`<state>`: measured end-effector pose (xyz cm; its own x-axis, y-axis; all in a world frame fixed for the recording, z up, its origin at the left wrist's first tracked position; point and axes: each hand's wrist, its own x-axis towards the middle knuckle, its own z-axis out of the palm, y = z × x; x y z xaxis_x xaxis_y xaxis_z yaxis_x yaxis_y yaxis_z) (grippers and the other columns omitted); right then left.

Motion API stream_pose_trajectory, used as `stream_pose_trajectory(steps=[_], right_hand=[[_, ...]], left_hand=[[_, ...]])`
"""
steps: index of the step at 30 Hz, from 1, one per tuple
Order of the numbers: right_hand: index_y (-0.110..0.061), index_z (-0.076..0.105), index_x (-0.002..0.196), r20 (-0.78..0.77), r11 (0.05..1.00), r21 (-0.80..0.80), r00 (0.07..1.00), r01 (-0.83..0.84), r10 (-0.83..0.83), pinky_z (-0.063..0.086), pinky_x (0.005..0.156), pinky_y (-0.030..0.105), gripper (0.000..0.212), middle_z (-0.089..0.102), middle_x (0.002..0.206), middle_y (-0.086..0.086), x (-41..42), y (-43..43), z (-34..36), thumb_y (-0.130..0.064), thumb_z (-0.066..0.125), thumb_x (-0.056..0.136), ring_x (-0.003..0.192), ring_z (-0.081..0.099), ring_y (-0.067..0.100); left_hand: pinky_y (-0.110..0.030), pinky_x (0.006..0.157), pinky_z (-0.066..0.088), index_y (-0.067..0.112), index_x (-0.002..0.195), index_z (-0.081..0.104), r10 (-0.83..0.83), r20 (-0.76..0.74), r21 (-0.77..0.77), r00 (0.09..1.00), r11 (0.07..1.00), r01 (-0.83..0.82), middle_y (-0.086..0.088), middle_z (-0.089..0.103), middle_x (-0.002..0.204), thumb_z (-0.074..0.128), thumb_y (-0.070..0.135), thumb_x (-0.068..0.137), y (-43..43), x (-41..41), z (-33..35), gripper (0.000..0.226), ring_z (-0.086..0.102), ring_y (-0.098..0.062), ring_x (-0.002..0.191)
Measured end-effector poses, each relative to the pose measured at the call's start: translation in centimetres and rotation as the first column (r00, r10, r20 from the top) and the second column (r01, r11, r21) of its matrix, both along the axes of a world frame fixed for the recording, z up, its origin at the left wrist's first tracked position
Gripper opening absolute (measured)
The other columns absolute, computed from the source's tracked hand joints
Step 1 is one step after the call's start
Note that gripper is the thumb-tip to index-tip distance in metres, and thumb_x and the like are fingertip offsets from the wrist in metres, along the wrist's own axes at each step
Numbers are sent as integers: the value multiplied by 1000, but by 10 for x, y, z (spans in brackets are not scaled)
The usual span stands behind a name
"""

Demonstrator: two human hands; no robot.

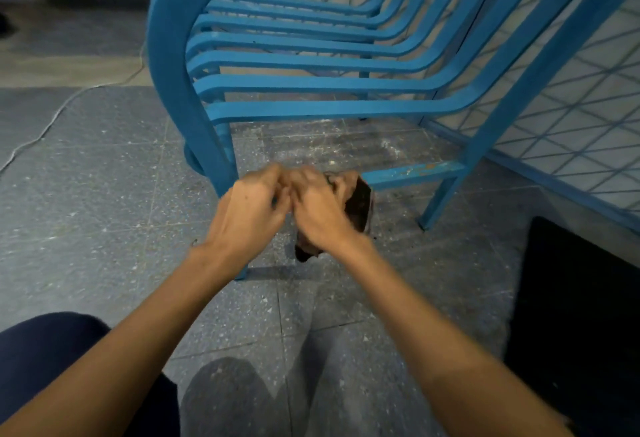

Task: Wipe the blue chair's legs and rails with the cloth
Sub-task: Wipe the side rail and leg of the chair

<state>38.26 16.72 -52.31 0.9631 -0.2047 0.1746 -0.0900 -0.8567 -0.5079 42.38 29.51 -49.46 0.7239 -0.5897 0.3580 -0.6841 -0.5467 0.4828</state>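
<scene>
Right hand (322, 215) grips the dark brown crumpled cloth (360, 208); left hand (249, 215) touches the right hand.
The right fingers are curled round the cloth, which hangs below the palm. The left fingers are curled too, but motion blur hides whether they pinch the cloth. Both hands are just in front of the scuffed lower rail (415, 173) of the blue painted slatted chair (311, 62), beside its near leg (221, 145). The chair stands on a grey speckled tile floor (104, 194).

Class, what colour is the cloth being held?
The cloth is dark brown, reddish at its edge; the head view shows it best.
</scene>
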Motion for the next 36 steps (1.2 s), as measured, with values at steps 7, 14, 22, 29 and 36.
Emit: stream_pose_trajectory(steps=[7,14,22,29,36], right_hand=[[-23,49,123,2,982,-189,1000,26,-26,14,113,46,45,54,120,-1,-7,-32,-14,-44,16,101,120,47,18],[-19,54,112,-54,941,-85,942,327,-332,15,110,46,35,54,116,3,-29,-142,-15,-38,26,104,118,46,26],[-15,57,108,115,910,-71,909,410,-400,16,112,56,24,59,113,4,2,-27,-28,-23,35,100,118,47,26],[-24,50,133,114,994,-104,993,31,-19,6,115,36,41,52,134,-3,-21,-55,-23,-42,32,101,132,38,14],[-19,59,112,59,898,-11,897,439,-438,21,108,48,33,58,119,4,-35,-160,-25,-37,33,100,121,46,26]], left_hand=[[-46,92,43,2,126,43,-41,-43,77,998,996,44,-18,50,115,46,22,96,-15,10,-29,37,51,-33,102],[-48,91,39,0,125,53,-75,15,297,997,953,67,-20,60,104,49,16,95,-16,16,-36,34,55,-39,93],[-43,95,29,5,133,44,-17,-16,369,1000,929,22,-14,52,120,42,19,99,-22,15,-37,37,47,-33,108],[-49,91,35,1,128,50,-7,-22,381,1000,925,15,-18,56,117,50,21,96,-23,15,-35,38,51,-38,105],[-44,96,32,7,133,45,-32,-46,369,998,928,46,-12,54,116,44,27,98,-19,15,-33,40,48,-31,105]])
